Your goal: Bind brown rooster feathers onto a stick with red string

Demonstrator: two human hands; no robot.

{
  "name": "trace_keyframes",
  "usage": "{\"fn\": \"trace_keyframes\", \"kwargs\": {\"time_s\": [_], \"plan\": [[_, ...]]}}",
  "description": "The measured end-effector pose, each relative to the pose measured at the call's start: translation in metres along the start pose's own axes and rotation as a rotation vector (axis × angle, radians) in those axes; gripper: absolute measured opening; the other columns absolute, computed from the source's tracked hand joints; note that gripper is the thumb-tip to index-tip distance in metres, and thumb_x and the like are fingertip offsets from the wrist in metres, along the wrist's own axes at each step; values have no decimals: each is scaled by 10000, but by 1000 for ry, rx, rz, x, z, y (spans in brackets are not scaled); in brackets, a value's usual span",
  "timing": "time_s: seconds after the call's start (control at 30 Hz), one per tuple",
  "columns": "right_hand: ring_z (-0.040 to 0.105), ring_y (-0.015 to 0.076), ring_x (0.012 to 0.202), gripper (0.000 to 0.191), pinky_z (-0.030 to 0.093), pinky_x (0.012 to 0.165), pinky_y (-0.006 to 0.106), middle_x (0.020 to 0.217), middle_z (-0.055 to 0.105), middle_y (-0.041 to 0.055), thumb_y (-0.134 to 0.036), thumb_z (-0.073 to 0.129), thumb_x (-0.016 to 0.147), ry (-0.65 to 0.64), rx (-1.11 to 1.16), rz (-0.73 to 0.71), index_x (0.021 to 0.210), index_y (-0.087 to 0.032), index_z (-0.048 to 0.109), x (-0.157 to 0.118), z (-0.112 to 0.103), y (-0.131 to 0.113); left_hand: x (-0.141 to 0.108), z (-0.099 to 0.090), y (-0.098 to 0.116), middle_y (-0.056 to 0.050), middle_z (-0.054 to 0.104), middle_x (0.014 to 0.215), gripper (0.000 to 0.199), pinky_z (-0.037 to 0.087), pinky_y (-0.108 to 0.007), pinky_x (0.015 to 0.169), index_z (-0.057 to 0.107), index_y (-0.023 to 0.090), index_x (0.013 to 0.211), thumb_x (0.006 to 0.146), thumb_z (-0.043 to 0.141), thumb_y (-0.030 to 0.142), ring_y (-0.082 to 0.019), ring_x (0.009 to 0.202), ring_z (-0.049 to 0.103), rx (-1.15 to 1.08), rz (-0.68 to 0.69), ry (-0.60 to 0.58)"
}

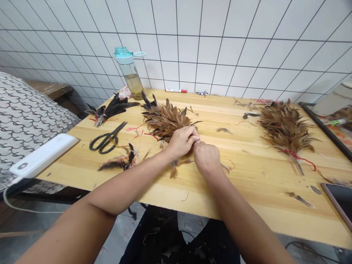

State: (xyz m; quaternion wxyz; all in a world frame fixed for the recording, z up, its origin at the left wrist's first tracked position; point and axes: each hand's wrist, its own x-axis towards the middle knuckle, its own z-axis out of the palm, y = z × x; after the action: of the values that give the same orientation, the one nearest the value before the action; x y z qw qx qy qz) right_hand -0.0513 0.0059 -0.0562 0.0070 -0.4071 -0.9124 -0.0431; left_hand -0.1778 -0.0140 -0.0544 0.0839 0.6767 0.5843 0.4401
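Observation:
My left hand (182, 141) and my right hand (206, 156) meet over the middle of the wooden table, fingers closed and pressed together. What they pinch between them is hidden. Just beyond my left hand lies a bundle of brown feathers (167, 118), partly covered by that hand. Red thread (151, 136) trails from the bundle's left side. Below my hands a loose brown feather (173, 170) rests on the wood. Black scissors (108, 138) lie to the left with their blades slightly apart, near a small pile of dark feather scraps (122, 160).
A bunch of black feathers (109, 109) lies back left, by a bottle with a teal lid (131, 74). Another brown feather bundle (286, 127) is on the right. A red-and-white marker (175, 90) lies by the wall. A phone (344, 206) and a white power strip (44, 155) sit at the edges.

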Motion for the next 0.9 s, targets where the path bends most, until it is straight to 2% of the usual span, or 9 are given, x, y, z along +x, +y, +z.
{"fn": "trace_keyframes", "kwargs": {"time_s": [0.2,0.3,0.37,0.5,0.57,0.67,0.9], "plan": [[696,233,850,346,496,671,310,919,713,150,-104,310,915,-50,40,18,999,-124,645,3,1,2,0,3,-4,-13,618,742,119,433,-252,730,570,168,716,834,558,169,-133,740,565,21,104,-14],[700,228,839,355,498,678,308,914,715,149,-109,289,922,-35,53,58,1021,-126,630,5,5,1,4,2,-6,-7,638,744,98,434,-240,731,594,163,727,823,573,162,-125,736,579,-15,46,-49],[702,226,833,351,499,683,309,914,714,152,-132,276,934,-26,61,105,1053,-126,607,6,9,-1,7,-1,-5,1,656,756,58,438,-230,722,627,165,813,824,570,166,-117,722,593,-61,-33,-52],[703,235,857,311,506,703,319,896,718,138,-207,307,945,-50,118,190,1082,-154,581,8,13,-2,10,-15,-4,2,669,806,193,450,-227,748,597,169,1023,879,472,197,-109,748,612,-130,-98,64],[704,238,863,303,507,710,322,884,723,125,-235,320,945,-78,155,231,1082,-174,583,9,13,0,8,-23,-4,-1,661,815,192,453,-229,749,569,167,1024,885,441,196,-107,753,606,-140,-89,104],[705,235,870,307,505,720,315,883,725,120,-260,322,950,-95,178,263,1080,-186,589,9,12,1,5,-28,-3,11,642,783,159,457,-227,722,543,174,989,860,452,168,-100,707,596,-169,-95,87],[709,243,854,303,510,707,320,868,725,131,-239,315,944,-70,190,272,1040,-166,593,8,10,-1,-1,-16,3,44,628,666,83,484,-220,659,504,201,923,843,526,207,-99,621,630,-230,-188,68]]}}
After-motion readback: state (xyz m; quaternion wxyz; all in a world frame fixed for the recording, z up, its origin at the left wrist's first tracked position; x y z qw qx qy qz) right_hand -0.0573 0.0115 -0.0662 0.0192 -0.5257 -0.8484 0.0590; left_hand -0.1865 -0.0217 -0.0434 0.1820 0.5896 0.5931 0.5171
